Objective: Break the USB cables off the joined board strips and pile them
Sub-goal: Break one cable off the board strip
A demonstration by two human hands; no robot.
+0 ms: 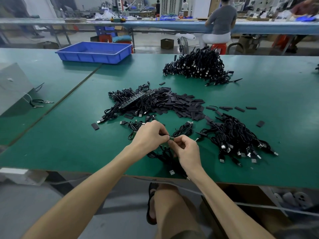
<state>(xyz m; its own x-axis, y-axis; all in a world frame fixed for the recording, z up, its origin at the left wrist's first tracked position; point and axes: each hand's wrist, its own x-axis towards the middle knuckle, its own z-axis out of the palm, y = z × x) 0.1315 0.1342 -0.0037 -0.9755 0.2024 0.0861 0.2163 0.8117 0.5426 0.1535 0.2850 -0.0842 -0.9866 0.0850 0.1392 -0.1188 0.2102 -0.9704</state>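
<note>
Board strip (171, 138) between both hands (pinched)

A factory assembly floor: long green-topped workbenches (259, 118) stand in rows, heaps of black USB cables (196, 66) lie on the near one beside a blue parts tray (94, 52), and other workers (221, 21) sit on stools at benches among machines behind.
</note>
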